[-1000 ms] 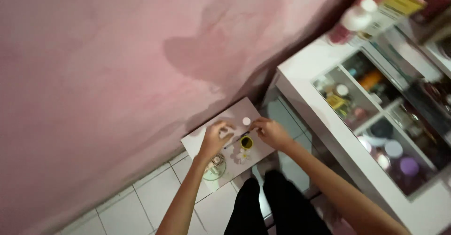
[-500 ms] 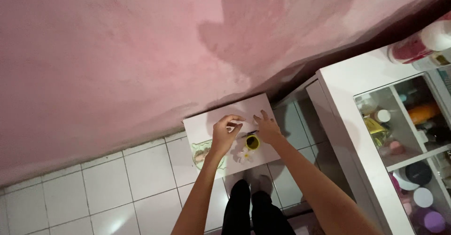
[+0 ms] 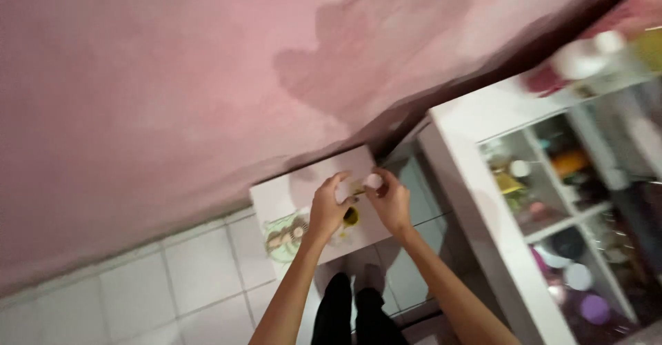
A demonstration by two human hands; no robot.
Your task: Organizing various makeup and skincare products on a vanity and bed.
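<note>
A small white table stands against the pink wall. Both of my hands are over it, close together. My left hand is closed around a small white item, perhaps a little bottle; blur hides its shape. The fingertips of my right hand pinch a small round white cap just beside that item. Under my hands sits a small yellow cup. A green round object lies on the table's left part.
A white cabinet with glass doors and several jars inside stands to the right. Bottles sit on its top. White floor tiles surround the table. My legs in black trousers are below.
My right hand has picked the white cap up off the table and brought it to the item in my left hand. The camera view has swung about.
</note>
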